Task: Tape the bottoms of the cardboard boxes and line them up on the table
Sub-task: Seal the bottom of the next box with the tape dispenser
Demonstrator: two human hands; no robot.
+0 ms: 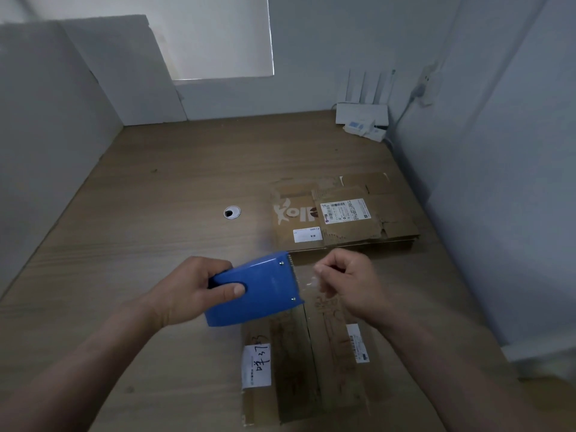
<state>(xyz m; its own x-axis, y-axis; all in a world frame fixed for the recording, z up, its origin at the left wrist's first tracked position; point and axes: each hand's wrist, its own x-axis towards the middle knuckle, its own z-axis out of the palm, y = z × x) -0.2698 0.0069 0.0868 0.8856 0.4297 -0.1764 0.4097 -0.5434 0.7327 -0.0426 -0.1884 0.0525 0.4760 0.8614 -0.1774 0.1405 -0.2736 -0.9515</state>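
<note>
Wood-grain laminate forms the surface (156,213), enclosed by plain white walls and panels on three sides.

Head view:
- A round cable port (232,212) with a pale ring is set into the surface near its centre.
- A white router (361,113) with flat upright antennas stands in the far right corner.
- A stack of flattened boxes (343,213), brown corrugated cardboard with torn edges and white printed labels, lies flat on the far right of the surface.
- A near box (311,353) lies below the hands. Its flaps are folded shut and meet at a centre seam; its interior is hidden. One handwritten label (256,366) and one barcode label (357,343) are stuck on the flaps.
- The left hand (187,291) grips a blue tape dispenser (258,291), a smooth moulded shell with a serrated front edge, above the near box.
- The right hand (349,282), blurred, has curled fingers pinching the end of the clear tape (307,280) just beside the dispenser's teeth.
</note>
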